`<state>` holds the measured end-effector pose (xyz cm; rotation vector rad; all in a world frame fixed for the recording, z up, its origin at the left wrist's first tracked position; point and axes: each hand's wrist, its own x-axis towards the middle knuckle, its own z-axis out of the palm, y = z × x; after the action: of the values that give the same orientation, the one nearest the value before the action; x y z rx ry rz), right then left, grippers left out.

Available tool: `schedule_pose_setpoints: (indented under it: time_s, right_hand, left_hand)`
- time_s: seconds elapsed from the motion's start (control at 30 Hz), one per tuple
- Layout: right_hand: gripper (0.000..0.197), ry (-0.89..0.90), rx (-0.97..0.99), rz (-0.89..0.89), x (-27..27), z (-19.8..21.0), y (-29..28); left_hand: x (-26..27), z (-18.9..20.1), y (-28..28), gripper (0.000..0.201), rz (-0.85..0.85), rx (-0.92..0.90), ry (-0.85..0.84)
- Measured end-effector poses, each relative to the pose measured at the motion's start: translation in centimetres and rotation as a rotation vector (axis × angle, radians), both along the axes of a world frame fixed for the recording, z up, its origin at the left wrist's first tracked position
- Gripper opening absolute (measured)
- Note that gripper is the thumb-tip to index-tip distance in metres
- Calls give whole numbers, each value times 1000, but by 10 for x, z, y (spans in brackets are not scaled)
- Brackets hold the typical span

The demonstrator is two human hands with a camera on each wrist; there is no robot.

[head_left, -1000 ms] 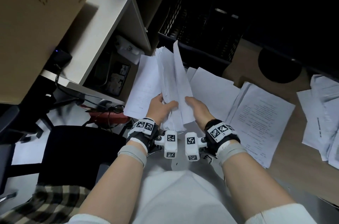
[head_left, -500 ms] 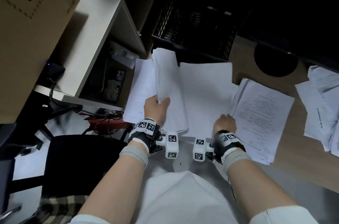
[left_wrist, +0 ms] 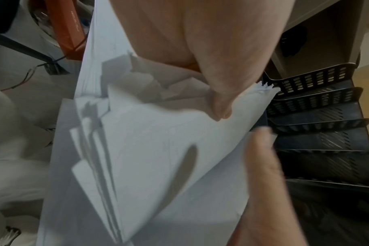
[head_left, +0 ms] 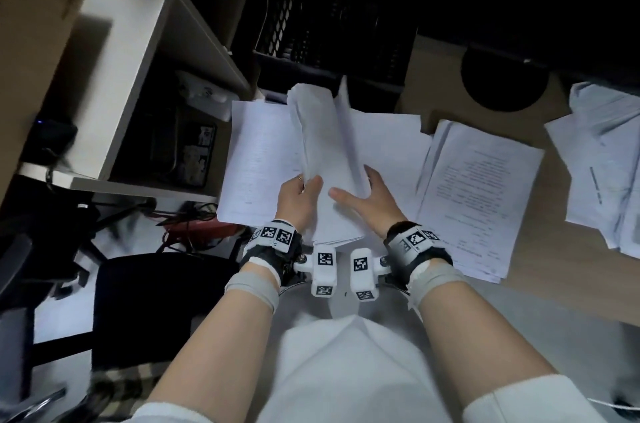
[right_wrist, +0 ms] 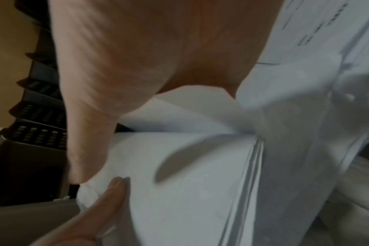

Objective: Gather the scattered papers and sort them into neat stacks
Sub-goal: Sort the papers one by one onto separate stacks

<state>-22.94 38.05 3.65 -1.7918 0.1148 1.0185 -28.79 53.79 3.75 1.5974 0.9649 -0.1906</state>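
Note:
My left hand grips the lower left edge of a sheaf of white papers, held tilted up above the desk. At the sheaf's right edge my right hand pinches it, thumb across the front and fingers behind. The left wrist view has the thumb pressed on the fanned sheaf. The right wrist view shows the sheaf with its edges uneven. Beneath lie a flat sheet, a blank stack and a printed stack. A messy pile lies at the far right.
Black stacked letter trays stand behind the papers, and a black round object sits to their right. The wooden desk runs rightward. On the left are a white shelf unit, a cardboard box and a black chair.
My right hand has come up off the blank stack on the desk and taken hold of the sheaf's right edge. The left hand has kept hold of the sheaf.

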Motion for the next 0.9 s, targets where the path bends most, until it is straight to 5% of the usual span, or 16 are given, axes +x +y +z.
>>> schedule_pose_setpoints:
  time_s: [0.07, 0.23, 0.73, 0.9]
  right_hand:
    - [85, -71, -177, -63, 2, -6, -6]
    - [17, -121, -382, -132, 5, -25, -37]
    - [51, 70, -627, -320, -1, -43, -52]
    - [78, -249, -693, -331, 0, -26, -35]
  left_hand:
    - [3, 5, -3, 33, 3, 21, -6]
    - [-5, -1, 4, 36, 58, 76, 23]
    - [-12, 4, 7, 39, 94, 112, 14]
    - [-14, 13, 13, 34, 92, 85, -19]
